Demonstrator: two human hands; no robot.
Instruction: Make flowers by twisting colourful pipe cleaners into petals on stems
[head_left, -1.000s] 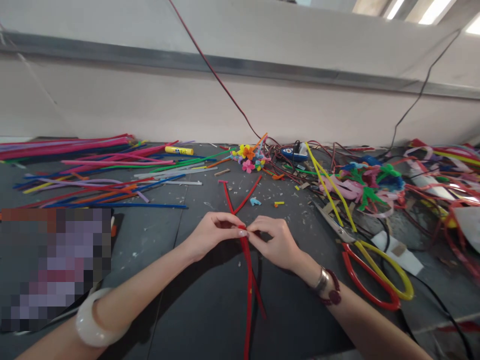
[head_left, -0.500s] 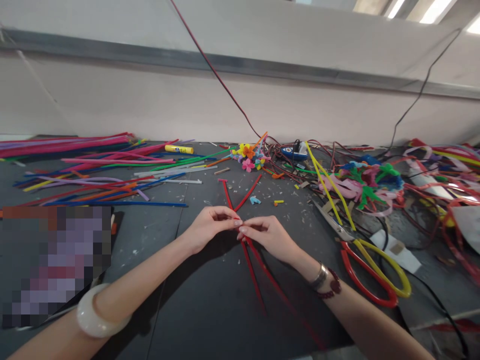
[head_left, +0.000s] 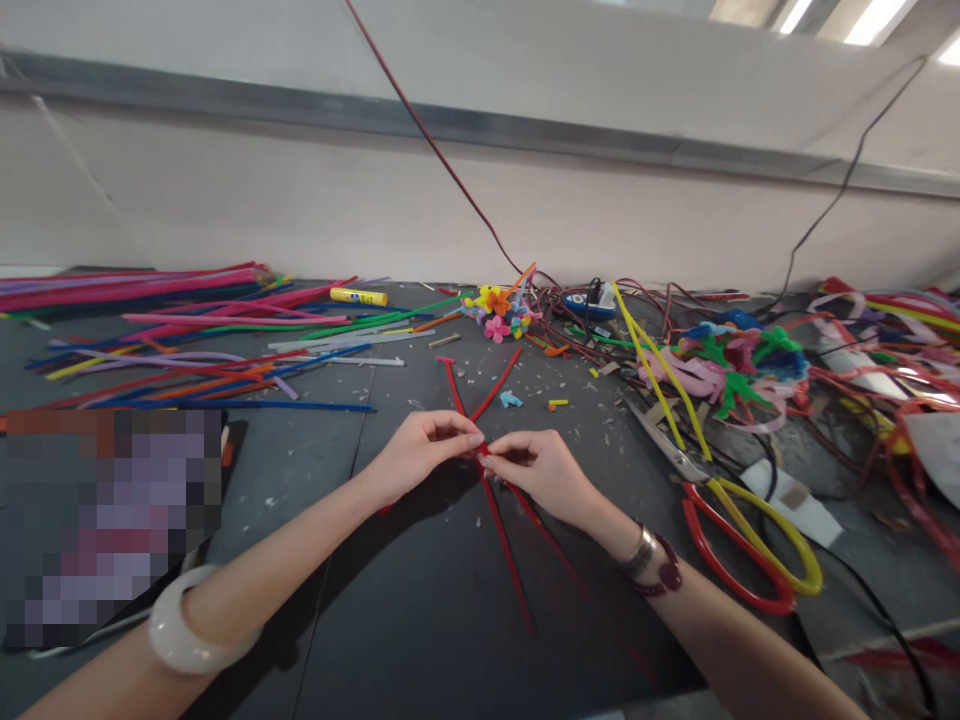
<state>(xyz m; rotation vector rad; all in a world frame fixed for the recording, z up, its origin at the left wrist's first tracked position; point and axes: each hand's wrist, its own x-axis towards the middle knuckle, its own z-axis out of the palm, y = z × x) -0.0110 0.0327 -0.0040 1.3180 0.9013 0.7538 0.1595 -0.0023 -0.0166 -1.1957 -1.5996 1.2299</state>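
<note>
And we're live at the dark grey surface (head_left: 315,470), with both hands working just below the centre of the frame! The left hand (head_left: 424,460) and the right hand (head_left: 536,470) nearly meet, their fingers (head_left: 459,430) clenched in a tight pinch on the red pipe cleaners (head_left: 501,540), right at the point where they cross. Two red ends fan out above the hands, while longer lengths run down toward the bottom of the frame. A white bangle (head_left: 187,625) sits on the left wrist, and a dark beaded bracelet (head_left: 664,572) on the right. Just off to the right lie scissors (head_left: 739,545) with red and yellow handles, below a colourful tangle of pipe-cleaner shapes (head_left: 731,365). Upper left, a spread of loose multicoloured pipe cleaners (head_left: 187,325) with a yellow glue stick (head_left: 358,296) beyond it, and at upper centre, a little cluster of pipe-cleaner flowers (head_left: 495,310)!
</note>
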